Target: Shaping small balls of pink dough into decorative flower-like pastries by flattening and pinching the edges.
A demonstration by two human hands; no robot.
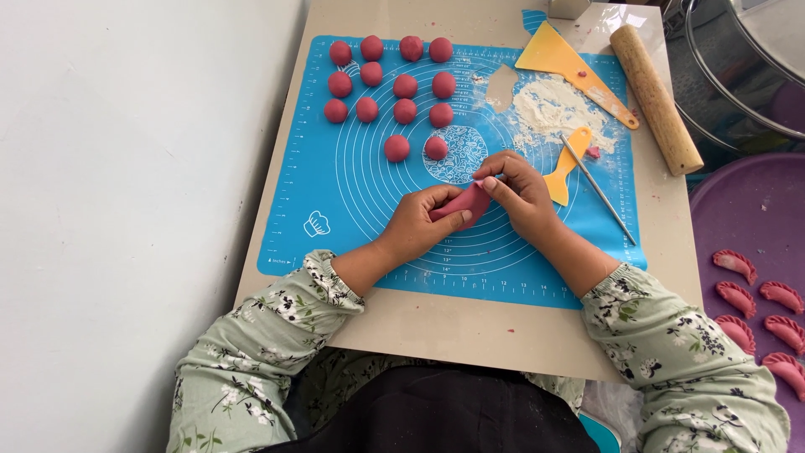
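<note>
A folded piece of pink dough (pixel 466 204) is held between both my hands above the blue baking mat (pixel 335 201). My left hand (pixel 417 224) grips its lower end with thumb and fingers. My right hand (pixel 517 190) pinches its upper edge with the fingertips. Several round pink dough balls (pixel 392 84) lie in rows on the mat's far left part, the nearest two just beyond my hands.
A flour pile (pixel 549 105), a yellow scraper (pixel 570 67), a small yellow spatula (pixel 563 168), a thin metal rod (pixel 597 189) and a wooden rolling pin (pixel 654 96) lie at the right. A purple tray (pixel 746 210) holds several shaped pink dumplings (pixel 759 310). A white wall stands left.
</note>
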